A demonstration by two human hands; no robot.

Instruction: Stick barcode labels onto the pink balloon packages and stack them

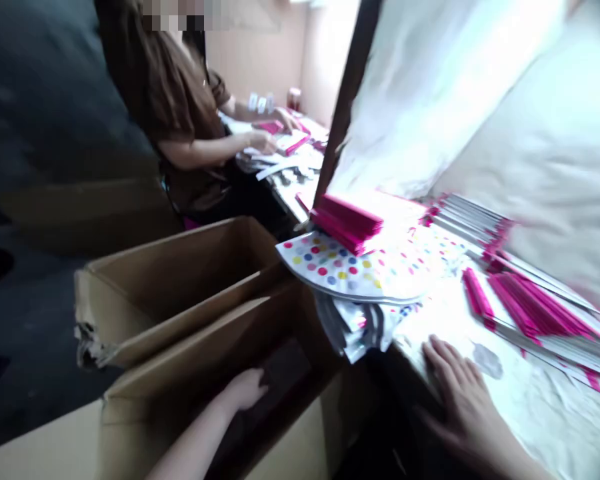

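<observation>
Left hand (247, 389) is down inside an open cardboard box (180, 367), plain brown and pretty dark inside, its walls around those fingers. They're curled, can't tell if they've got anything. Right hand (457, 387) is palm-down on the worktop (555, 417), fingers loosely spread, holding nothing. Beyond those fingers: white polka-dot sheets (330, 270), curved edge, magenta bundle (347, 223) on top.

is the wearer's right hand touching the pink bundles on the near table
Apart. The head view shows a strip of white tabletop between the fingers of the right hand and the nearest pink bundle.
</observation>
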